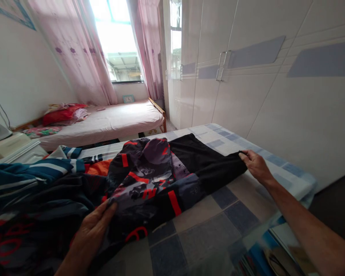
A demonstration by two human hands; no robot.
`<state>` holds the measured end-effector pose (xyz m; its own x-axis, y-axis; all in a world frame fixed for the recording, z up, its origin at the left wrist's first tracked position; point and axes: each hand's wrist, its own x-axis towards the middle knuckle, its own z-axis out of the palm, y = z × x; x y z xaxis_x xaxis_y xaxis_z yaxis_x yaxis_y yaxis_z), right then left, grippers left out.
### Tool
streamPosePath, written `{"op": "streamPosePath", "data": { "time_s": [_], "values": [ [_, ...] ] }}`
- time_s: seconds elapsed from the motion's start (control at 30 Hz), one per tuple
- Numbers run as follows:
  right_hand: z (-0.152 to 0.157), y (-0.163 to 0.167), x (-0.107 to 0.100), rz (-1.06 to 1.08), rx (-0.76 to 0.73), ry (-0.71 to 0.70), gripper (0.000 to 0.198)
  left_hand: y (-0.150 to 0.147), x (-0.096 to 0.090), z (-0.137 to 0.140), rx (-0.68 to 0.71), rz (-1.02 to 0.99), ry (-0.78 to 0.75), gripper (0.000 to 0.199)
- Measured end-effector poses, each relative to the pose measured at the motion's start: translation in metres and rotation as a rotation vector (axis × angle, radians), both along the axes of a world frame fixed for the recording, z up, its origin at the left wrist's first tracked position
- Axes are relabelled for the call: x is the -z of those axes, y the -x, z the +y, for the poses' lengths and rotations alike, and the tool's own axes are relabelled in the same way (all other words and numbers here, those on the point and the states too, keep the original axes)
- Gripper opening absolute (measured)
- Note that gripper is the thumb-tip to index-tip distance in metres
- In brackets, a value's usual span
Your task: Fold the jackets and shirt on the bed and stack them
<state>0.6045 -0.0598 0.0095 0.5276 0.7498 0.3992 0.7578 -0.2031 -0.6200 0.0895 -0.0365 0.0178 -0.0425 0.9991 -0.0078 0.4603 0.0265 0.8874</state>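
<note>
A dark garment printed in grey and purple with red marks (152,184) lies on the checked tablecloth (209,234) in front of me. From its right side a black length of cloth (209,161), shaped like a trouser leg, stretches out; I cannot tell whether both are one piece. My left hand (99,216) pinches the printed garment at its near left edge. At the far right end of the black cloth, my right hand (255,165) grips the corner between thumb and fingers. The cloth spans between both hands, partly bunched in the middle.
A heap of clothes (40,188), teal, orange and black, lies at the left. Books (271,249) show below the table edge at the lower right. Beyond are a bed (120,119), a window with pink curtains (74,50) and a white wardrobe (247,92).
</note>
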Motion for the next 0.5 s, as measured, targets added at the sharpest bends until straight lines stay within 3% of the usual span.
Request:
{"op": "streamPosePath", "data": {
  "time_s": [0.07, 0.2, 0.3, 0.4, 0.5],
  "values": [
    [-0.004, 0.0, 0.005, -0.157, 0.09, 0.056, 0.035, 0.003, 0.006, 0.002, 0.059, 0.111, -0.048, 0.052],
    [-0.007, -0.002, 0.011, -0.419, 0.085, 0.443, 0.029, 0.008, 0.016, -0.002, 0.229, 0.632, -0.009, 0.045],
    [0.008, -0.005, 0.002, -0.506, 0.063, 0.388, 0.029, 0.005, 0.004, 0.0, 0.199, 0.947, -0.164, 0.049],
    [0.044, -0.002, -0.016, -0.441, -0.019, 0.348, 0.033, -0.006, -0.013, 0.018, 0.294, 0.919, -0.471, 0.048],
    [0.097, 0.011, -0.027, -0.33, -0.095, 0.428, 0.04, -0.026, -0.017, 0.047, 0.475, 0.83, -0.605, 0.042]
  ]
}}
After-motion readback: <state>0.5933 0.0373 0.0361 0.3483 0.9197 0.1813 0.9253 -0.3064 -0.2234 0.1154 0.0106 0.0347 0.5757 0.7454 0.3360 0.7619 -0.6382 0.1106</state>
